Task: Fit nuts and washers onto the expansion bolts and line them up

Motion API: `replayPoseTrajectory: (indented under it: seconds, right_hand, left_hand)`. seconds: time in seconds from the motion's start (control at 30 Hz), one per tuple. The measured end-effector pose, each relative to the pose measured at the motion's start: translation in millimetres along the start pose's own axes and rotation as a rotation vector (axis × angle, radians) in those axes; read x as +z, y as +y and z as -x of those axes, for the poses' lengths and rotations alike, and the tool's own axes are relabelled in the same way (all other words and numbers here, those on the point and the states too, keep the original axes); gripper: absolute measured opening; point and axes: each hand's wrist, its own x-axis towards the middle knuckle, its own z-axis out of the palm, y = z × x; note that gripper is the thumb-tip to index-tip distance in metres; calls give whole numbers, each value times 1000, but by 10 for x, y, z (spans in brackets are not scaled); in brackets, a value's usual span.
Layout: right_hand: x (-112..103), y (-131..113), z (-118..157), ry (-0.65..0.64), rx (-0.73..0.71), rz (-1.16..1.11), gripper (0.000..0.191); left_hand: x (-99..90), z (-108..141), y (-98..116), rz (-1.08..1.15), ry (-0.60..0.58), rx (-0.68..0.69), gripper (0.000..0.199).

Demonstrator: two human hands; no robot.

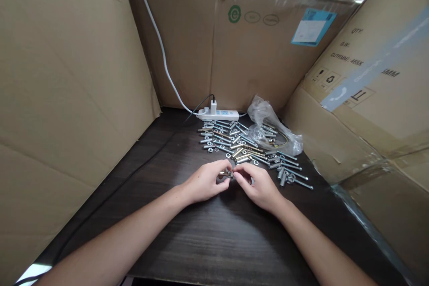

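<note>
Two bare hands meet mid-table, nearly tip to tip. L hand [208, 181] is part-closed, thumb & index pinching a small metal piece [229, 174]; R hand [258, 184] is also part-closed, w/ its thumb & index gripping the piece's 3 o'clock end. Fingers hide much of it, so can't tell its exact type.

Just beyond, 12 to 2 o'clock from the hands, lie loose bolts [295, 173], metal tubes [283, 180] & washers [255, 162], silver & brass-coloured, close to the R fingers. Clear plastic bag [268, 114] is at 1 o'clock, partly over some hardware. White power strip [228, 115] sits at 12 o'clock behind the rows, w/ white plug [213, 107] in it & white cord [161, 44] going up toward 11. Black cable [134, 172] crosses the dark table [201, 237] toward 8 o'clock, clear of the L hand. Cardboard [181, 22] walls stand at 9, 12 & 3.
</note>
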Motion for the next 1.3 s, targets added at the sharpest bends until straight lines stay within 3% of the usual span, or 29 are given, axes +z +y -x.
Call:
replayPoseTrajectory:
  seconds: [0.2, 0.5, 0.8, 1.1, 1.3]
  right_hand:
    - [6, -50, 11, -43, 22, -48, 17]
    - [-8, -7, 18, 25, -154, -48, 19]
    - [11, 39, 4, 74, -121, -59, 21]
    - [64, -13, 5, 92, 7, -65, 14]
    - [8, -71, 7, 56, -14, -83, 24]
  left_hand:
    - [0, -6, -8, 13, 39, -29, 10]
    - [-6, -6, -14, 53, 41, -22, 9]
    - [-2, 13, -7, 40, 61, 13, 13]
    - [-26, 15, 25, -68, 57, 68, 13]
    - [-21, 7, 29, -106, 53, 90, 13]
